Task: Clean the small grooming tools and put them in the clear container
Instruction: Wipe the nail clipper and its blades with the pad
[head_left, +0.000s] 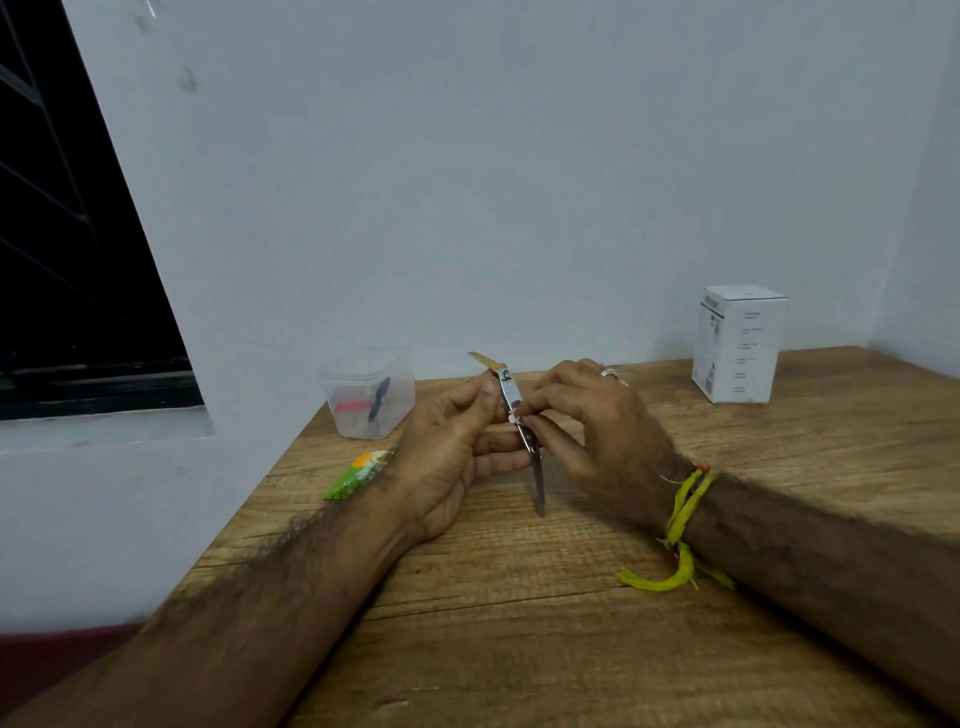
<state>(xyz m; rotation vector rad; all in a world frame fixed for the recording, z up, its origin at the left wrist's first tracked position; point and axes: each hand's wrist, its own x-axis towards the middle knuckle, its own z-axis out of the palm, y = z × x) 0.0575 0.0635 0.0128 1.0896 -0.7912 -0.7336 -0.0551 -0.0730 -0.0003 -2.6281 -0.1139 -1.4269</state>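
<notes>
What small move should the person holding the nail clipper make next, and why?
Probably keep rubbing the small white wipe down the nail clipper. The left hand grips it, the right hand pinches the wipe mid-body, and the clear container waits apart.

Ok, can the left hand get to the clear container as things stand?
Probably yes, once freed: the left hand grips the metal nail clipper together with the right hand. The clear container stands just beyond it on the table, nothing between.

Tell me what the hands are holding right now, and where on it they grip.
Both hold a metal nail clipper. The left hand grips its middle; the right hand pinches a small white bit against its body.
</notes>
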